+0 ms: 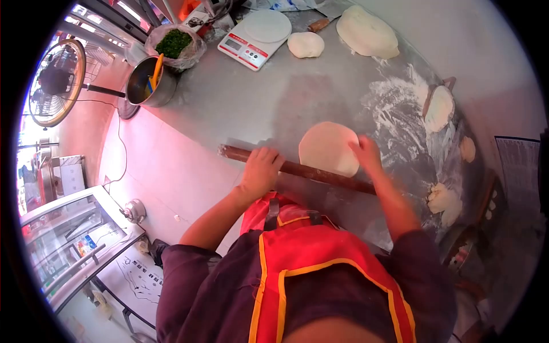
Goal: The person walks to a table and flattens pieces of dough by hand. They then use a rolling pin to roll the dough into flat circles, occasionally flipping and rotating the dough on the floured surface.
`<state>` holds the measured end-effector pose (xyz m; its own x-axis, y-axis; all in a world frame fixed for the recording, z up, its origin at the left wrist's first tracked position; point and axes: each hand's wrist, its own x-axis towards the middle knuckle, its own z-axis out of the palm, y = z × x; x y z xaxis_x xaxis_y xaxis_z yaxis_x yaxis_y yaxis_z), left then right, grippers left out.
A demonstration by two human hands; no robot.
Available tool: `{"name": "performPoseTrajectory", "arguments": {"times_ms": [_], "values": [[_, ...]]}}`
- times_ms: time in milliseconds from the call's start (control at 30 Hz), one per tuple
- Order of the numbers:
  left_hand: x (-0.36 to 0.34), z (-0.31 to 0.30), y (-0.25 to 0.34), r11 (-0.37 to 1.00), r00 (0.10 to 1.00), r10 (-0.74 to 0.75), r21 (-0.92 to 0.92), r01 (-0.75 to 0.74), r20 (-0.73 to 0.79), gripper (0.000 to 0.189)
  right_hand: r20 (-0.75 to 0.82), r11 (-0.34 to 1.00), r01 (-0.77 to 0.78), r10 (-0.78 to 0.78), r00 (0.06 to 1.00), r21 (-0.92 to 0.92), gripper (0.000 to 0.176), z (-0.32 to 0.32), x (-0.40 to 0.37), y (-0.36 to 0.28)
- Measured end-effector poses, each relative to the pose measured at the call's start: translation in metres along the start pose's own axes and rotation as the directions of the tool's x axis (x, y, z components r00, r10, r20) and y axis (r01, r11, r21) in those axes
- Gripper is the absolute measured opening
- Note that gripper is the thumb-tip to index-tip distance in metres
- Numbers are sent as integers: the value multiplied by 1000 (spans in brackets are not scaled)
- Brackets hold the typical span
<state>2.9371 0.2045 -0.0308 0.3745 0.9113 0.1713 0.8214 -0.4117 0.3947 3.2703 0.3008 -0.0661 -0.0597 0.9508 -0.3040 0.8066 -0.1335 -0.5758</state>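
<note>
A flat round of dough (327,147) lies on the metal worktop in front of me, its near edge at the long wooden rolling pin (314,174). My left hand (262,170) is closed over the pin toward its left end. At the right edge of the dough round, my right hand (368,154) has its fingers curled in, pinching the rim. The right forearm passes over the pin's right end and hides it.
A kitchen scale (255,39), a dough ball (306,44) and a larger dough mass (368,32) sit at the back. Loose flour (400,108) covers the right side. At left stand a pot (151,83) and a bag of chopped greens (174,43).
</note>
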Motion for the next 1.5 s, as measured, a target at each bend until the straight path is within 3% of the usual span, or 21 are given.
{"name": "performPoseTrajectory", "arguments": {"times_ms": [33,67,133,167,200,233,400,500,600,667,733,767,833,867,933,1033,1167,1333,1400,1433,1500], "values": [[2,3,0,1000,999,0,5,0,-48,32,-83,975,-86,105,991,204,29,-9,-47,3],[-1,9,-1,997,995,-70,-6,71,73,44,-237,998,42,-32,971,39,28,-5,-82,30],[-5,18,8,995,993,-93,-33,96,70,56,-360,932,138,-261,896,-334,37,3,-148,53],[-5,22,10,993,992,-105,-43,108,70,62,-359,922,78,-224,906,-378,41,8,-155,55],[-1,26,9,986,967,-155,-31,164,204,74,-360,908,12,-177,916,-418,45,15,-163,56],[12,32,6,991,977,-133,1,135,166,74,-366,890,-58,-126,922,-453,49,19,-167,56],[146,53,-17,974,997,-50,223,37,53,68,-421,878,-89,-135,897,-470,53,-35,-42,62],[233,60,-30,945,994,57,328,-22,-96,65,-532,845,-141,-187,826,-516,52,-64,30,76],[273,72,-41,967,971,73,254,-13,-229,63,-571,850,-101,-255,780,-518,53,-81,59,77],[248,67,-40,966,993,35,257,-4,-117,65,-526,871,19,-314,790,-491,54,-69,36,75],[177,59,-30,978,1000,-15,210,12,16,67,-461,888,-41,-197,865,-457,56,-39,-22,72],[138,54,-25,985,997,-34,173,22,66,68,-375,893,22,-211,903,-449,59,-22,-59,72],[62,46,-14,998,997,-65,-19,66,30,71,-399,911,61,-238,886,-408,57,10,-131,63],[45,38,-14,998,992,-58,-7,59,109,70,-369,918,47,-205,907,-393,56,16,-158,54],[32,24,-16,999,968,-39,23,34,248,69,-341,918,63,-208,917,-391,54,13,-154,62],[102,40,-44,990,991,95,95,-104,95,65,-422,933,-28,-136,896,-360,53,-15,-103,61],[113,35,-29,972,1000,-1,236,-3,16,68,-446,903,6,-219,868,-430,53,-4,-100,62],[13,12,-3,995,984,-79,69,69,157,77,-359,898,32,-207,910,-438,54,32,-198,54],[-36,32,-17,994,996,88,64,-89,17,71,-321,896,37,-197,927,-443,53,44,-222,55],[-40,26,-15,989,994,111,97,-111,1,58,-278,900,76,-211,937,-428,54,42,-219,62],[-44,19,-17,997,992,71,29,-75,105,48,-192,910,141,-230,954,-390,56,29,-213,80]]}}
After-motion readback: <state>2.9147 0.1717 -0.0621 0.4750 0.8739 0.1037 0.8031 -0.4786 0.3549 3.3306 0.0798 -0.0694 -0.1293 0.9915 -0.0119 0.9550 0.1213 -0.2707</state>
